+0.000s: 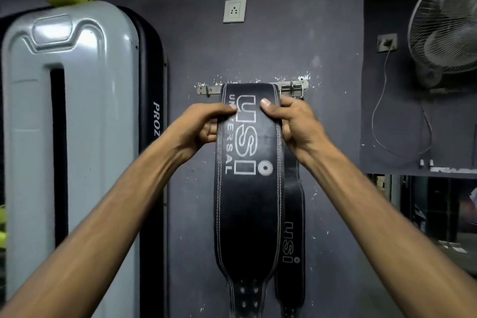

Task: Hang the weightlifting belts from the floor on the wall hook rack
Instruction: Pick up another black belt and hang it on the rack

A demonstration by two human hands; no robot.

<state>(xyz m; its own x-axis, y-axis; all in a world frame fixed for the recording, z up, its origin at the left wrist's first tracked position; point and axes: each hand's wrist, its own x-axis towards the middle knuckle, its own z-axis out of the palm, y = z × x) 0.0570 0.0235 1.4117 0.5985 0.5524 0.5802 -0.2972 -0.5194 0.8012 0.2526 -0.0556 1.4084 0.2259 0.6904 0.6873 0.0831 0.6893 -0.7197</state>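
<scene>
A wide black leather belt [247, 209] with white "USI UNIVERSAL" lettering hangs down the dark wall, its top edge level with the metal hook rack [206, 90]. My left hand [204, 126] grips its left edge, thumb on the front. My right hand [294, 124] grips the right edge the same way. A second black belt [293, 240] hangs behind and to the right, its metal buckle [291, 90] on a hook. The hook behind the front belt is hidden.
A grey and black gym machine shroud [77, 137] stands close on the left. A wall socket [234, 11] sits above the rack. On the right are a wall fan [449, 26], its dangling cable [382, 121] and a mirror [423, 214].
</scene>
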